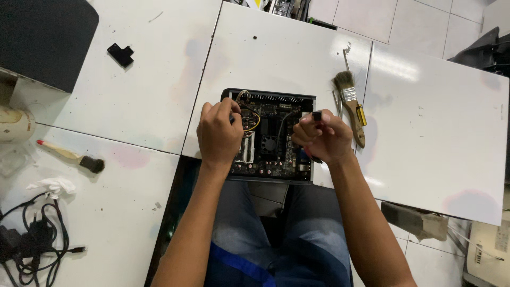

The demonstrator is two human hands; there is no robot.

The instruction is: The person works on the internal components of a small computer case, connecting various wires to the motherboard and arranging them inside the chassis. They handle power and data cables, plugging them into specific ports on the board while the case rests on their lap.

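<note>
Nearest, at the left edge, a tangle of black cables (32,242) lies on the white table (435,133), with a white rag (53,186) just beyond. The open black computer case (271,135) sits at the table's near edge, circuit board exposed. The left hand (219,133) is curled closed inside the case, gripping yellow and black wires (248,118). The right hand (324,139) is closed, pinching a small black connector (317,116) above the case's right side. A paintbrush (351,103) lies just right of the case. Farther left lies a small black bracket (121,54).
</note>
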